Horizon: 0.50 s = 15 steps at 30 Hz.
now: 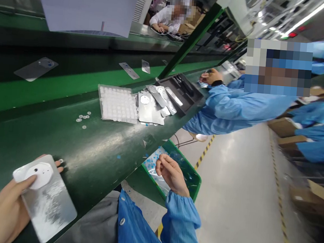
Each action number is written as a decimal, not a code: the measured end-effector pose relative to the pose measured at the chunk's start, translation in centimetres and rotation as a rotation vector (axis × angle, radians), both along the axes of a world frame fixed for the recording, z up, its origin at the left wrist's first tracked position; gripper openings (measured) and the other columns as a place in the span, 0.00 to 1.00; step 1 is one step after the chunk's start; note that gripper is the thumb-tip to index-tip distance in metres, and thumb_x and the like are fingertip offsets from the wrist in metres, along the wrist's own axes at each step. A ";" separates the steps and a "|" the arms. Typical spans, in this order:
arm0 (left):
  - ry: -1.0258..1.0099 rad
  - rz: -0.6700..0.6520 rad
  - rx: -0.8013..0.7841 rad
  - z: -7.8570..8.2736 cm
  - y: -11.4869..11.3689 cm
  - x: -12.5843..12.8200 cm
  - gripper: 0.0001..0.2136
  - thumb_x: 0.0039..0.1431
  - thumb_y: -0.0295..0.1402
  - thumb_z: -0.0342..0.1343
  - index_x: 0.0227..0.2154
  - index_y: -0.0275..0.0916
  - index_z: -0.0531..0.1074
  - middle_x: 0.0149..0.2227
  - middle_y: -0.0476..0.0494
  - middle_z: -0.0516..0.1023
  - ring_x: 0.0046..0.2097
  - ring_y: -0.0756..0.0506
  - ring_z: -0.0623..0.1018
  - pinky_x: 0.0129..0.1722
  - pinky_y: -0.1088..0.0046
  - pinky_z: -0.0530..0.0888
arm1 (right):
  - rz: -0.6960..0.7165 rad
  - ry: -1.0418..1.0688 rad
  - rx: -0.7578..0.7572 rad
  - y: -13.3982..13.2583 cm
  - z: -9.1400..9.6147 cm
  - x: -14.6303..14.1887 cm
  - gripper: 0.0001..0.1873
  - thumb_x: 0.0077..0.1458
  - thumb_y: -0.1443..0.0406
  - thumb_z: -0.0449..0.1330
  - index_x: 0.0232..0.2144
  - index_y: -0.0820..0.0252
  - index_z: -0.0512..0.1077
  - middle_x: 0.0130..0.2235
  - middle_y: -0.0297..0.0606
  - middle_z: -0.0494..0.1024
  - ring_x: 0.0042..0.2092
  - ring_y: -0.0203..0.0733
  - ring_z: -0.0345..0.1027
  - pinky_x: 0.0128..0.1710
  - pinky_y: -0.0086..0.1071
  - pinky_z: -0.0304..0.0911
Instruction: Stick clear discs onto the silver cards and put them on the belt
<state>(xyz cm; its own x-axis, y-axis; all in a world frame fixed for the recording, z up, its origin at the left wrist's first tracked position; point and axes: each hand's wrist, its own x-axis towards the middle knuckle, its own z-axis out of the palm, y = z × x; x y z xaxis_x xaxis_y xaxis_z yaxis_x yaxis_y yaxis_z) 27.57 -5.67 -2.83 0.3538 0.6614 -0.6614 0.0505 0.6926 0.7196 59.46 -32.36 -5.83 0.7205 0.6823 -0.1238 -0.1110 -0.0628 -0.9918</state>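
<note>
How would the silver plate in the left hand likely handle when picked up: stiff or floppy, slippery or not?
The silver plate is probably stiff: the left hand grips it toward one end, and the rest juts out without visible sag. Its shiny face suggests it could be somewhat slippery. Being flat, it seems unlikely to roll.

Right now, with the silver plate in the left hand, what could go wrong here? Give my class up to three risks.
1. The left hand grips the silver plate near one end, so it might tilt or slip.
2. The small white discs lie loose on the green bench; a bump could scatter them.
3. The piled metal plates overlap unevenly beside the clear plastic tray of white pieces; a nudge might slide them.
</note>
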 end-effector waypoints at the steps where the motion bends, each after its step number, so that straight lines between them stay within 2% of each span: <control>1: -0.025 0.034 0.020 0.3 -0.5 0.4 0.28 0.50 0.42 0.69 0.56 0.47 0.77 0.53 0.48 0.84 0.63 0.31 0.74 0.51 0.64 0.81 | 0.060 0.008 0.003 1.2 0.6 -1.3 0.20 0.57 0.48 0.67 0.31 0.57 0.71 0.27 0.32 0.74 0.23 0.35 0.65 0.24 0.30 0.59; 4: -0.128 0.058 0.101 0.4 -2.2 1.3 0.40 0.44 0.39 0.74 0.62 0.40 0.70 0.54 0.35 0.83 0.59 0.30 0.79 0.55 0.59 0.79 | 0.364 -0.042 -0.054 5.6 2.3 -6.4 0.14 0.64 0.54 0.63 0.37 0.59 0.77 0.32 0.37 0.80 0.30 0.37 0.73 0.29 0.29 0.64; 6: -0.187 0.019 0.149 -0.1 -3.1 1.4 0.41 0.45 0.39 0.75 0.63 0.38 0.68 0.55 0.32 0.82 0.57 0.31 0.80 0.54 0.59 0.79 | 0.631 -0.094 -0.121 8.4 3.1 -10.2 0.13 0.67 0.56 0.60 0.43 0.59 0.78 0.33 0.37 0.81 0.31 0.39 0.75 0.29 0.29 0.66; 8: -0.218 0.002 0.183 -0.7 -3.4 1.3 0.38 0.48 0.40 0.74 0.62 0.39 0.68 0.56 0.32 0.81 0.57 0.33 0.81 0.52 0.60 0.80 | 0.814 -0.085 -0.151 10.5 3.3 -13.3 0.13 0.67 0.55 0.61 0.42 0.58 0.77 0.30 0.34 0.81 0.29 0.39 0.77 0.27 0.28 0.65; 11: -0.198 0.027 0.180 -0.8 -3.4 1.1 0.32 0.49 0.44 0.73 0.55 0.38 0.73 0.53 0.32 0.83 0.52 0.33 0.83 0.44 0.62 0.83 | 0.852 -0.051 -0.162 12.2 2.8 -16.0 0.14 0.67 0.55 0.59 0.34 0.57 0.74 0.24 0.29 0.75 0.24 0.37 0.74 0.24 0.26 0.63; 15: -0.098 0.061 0.151 -0.2 -3.1 0.8 0.28 0.44 0.47 0.75 0.44 0.34 0.78 0.45 0.33 0.85 0.43 0.34 0.86 0.38 0.64 0.83 | 0.861 -0.143 -0.123 12.3 2.6 -16.4 0.13 0.67 0.58 0.58 0.32 0.58 0.73 0.21 0.28 0.72 0.22 0.35 0.70 0.24 0.25 0.62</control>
